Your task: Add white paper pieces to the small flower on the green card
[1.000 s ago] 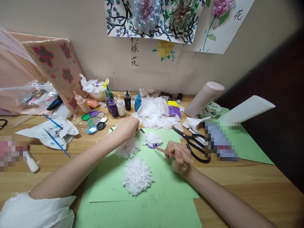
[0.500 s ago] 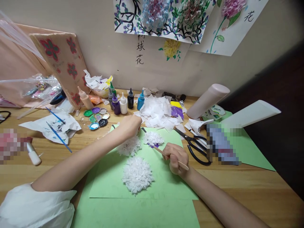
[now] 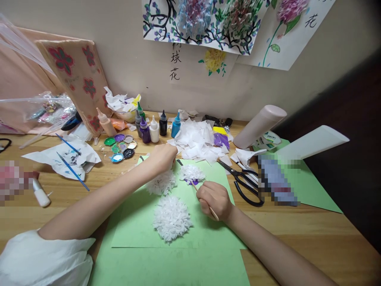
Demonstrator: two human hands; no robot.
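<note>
My right hand is closed round a thin wooden craft stick. The tip of the stick touches a purple patch at the lower edge of a small white paper pompom flower. My left hand is curled at the top of the green paper, its fingertips pointing down and mostly hidden; whatever they pinch cannot be made out. Partly beneath that wrist lies a second white paper flower. The largest white paper flower lies in front, on the same sheet.
Behind my hands is a pile of white tissue pieces, with paint bottles to its left. Black scissors lie to the right, near a tall pinkish bottle. Left are a paint palette and paintbrushes on stained tissue.
My right hand has shifted left and slightly down and turned, so the stick stands more steeply, its tip still at the purple patch. The left hand has hardly moved.
</note>
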